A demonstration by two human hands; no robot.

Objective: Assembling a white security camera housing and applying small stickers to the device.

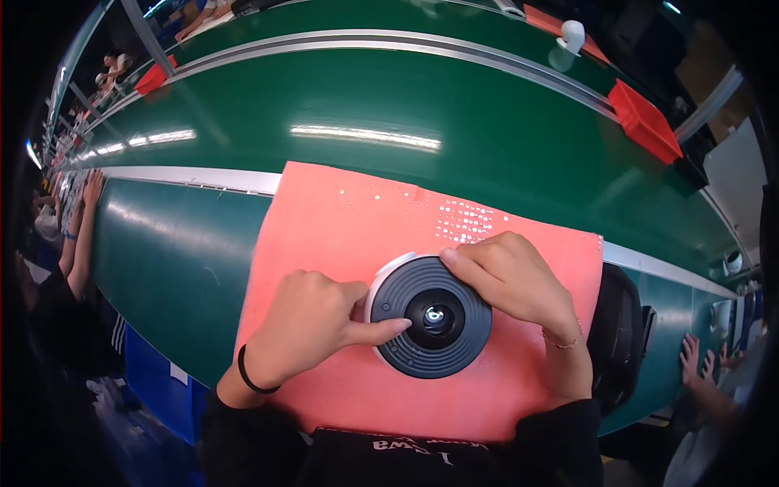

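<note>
A round security camera with a dark grey, ridged face, a black glassy lens in its centre and a white housing rests on a pink foam mat, lens facing up. My left hand grips its left side, the thumb lying across the face close to the lens and the fingers curled against the white edge. From the upper right, my right hand holds the rim, with its thumb at the top edge; its other fingers are partly hidden. Small clear dots, several in rows, lie on the mat just beyond the camera.
Beyond the mat runs a green conveyor belt with metal rails. A red bin stands at the far right, near a white camera-like unit. A black case-like object sits right of the mat. Other people's hands show at both sides.
</note>
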